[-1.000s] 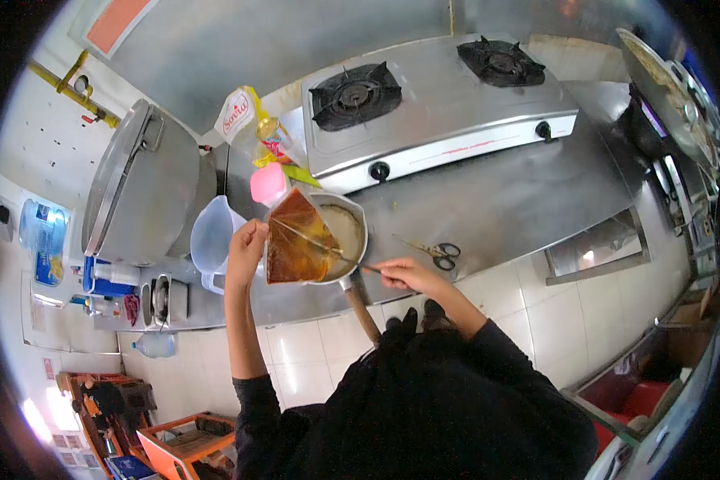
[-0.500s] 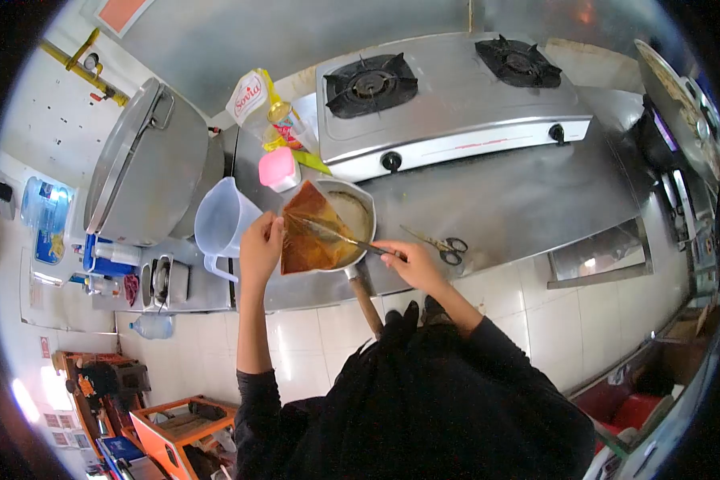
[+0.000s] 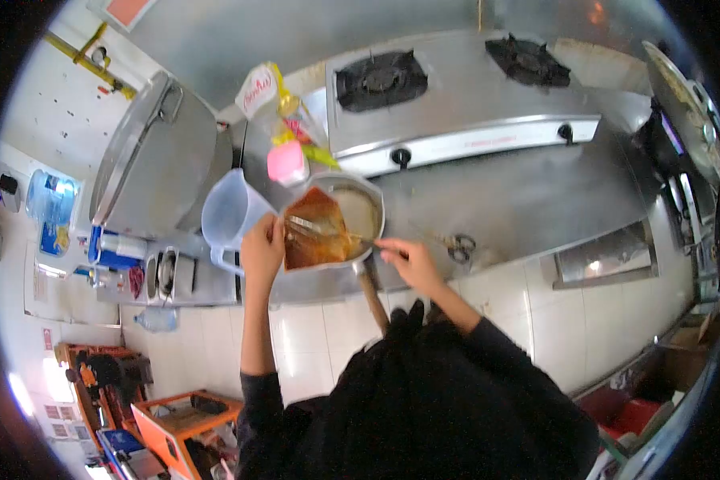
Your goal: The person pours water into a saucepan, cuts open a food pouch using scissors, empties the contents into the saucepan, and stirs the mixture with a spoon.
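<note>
My left hand point(image 3: 262, 244) pinches the edge of a clear plastic bag point(image 3: 310, 210) smeared with brown-orange sauce. The bag is spread over the left part of a saucepan point(image 3: 382, 210), which holds a pale substance and has a brown handle. With my right hand point(image 3: 408, 262) I grip the handle of a slim metal utensil point(image 3: 350, 237). Its head points left and lies against the bag's sauce-covered surface; blur hides the exact kind. Left of my left hand stands a translucent measuring jug point(image 3: 230, 214). Scissors point(image 3: 461, 248) lie to the right of my right hand.
A two-burner gas stove point(image 3: 464, 112) stands behind the pan. A pink-lidded tub point(image 3: 288, 163) and a Sovia-labelled packet point(image 3: 260, 92) are at its left. A large metal pot point(image 3: 156, 160) stands at the far left; the steel counter point(image 3: 528, 192) extends right.
The whole view has shifted slightly. My left hand still holds the bag, and the utensil has moved a little across its sauce-covered surface.
</note>
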A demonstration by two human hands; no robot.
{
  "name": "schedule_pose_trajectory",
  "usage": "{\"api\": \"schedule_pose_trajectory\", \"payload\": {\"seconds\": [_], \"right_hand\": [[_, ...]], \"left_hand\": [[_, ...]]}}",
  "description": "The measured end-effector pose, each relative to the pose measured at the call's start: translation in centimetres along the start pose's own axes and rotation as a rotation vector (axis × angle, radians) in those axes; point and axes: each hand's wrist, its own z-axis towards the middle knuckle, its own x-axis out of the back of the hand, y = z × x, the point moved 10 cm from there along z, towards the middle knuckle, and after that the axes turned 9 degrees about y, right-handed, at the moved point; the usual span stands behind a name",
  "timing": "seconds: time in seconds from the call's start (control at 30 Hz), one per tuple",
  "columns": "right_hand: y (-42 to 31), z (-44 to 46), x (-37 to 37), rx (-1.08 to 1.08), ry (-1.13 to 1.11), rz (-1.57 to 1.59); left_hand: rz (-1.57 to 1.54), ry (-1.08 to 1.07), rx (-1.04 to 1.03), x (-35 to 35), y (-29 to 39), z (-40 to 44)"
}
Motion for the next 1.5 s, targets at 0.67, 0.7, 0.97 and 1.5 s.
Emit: {"api": "schedule_pose_trajectory", "payload": {"seconds": [0.67,0.7,0.97,1.5], "right_hand": [[-0.4,-0.4,-0.4,-0.013,-0.057,-0.068],[-0.2,-0.8,-0.5,-0.060,-0.065,-0.044],[1.5,0.2,-0.5,-0.101,-0.071,-0.183],[1.7,-0.2,0.2,-0.178,-0.081,0.097]], "left_hand": [[0.069,0.042,-0.056,0.5,1.3,-0.1],[0.033,0.006,-0.076,0.2,1.2,-0.4],[-0.089,-0.041,-0.157,-0.1,3.0,0.3],[-0.310,-0.237,0.066,-4.5,0.2,-0.2]]}}
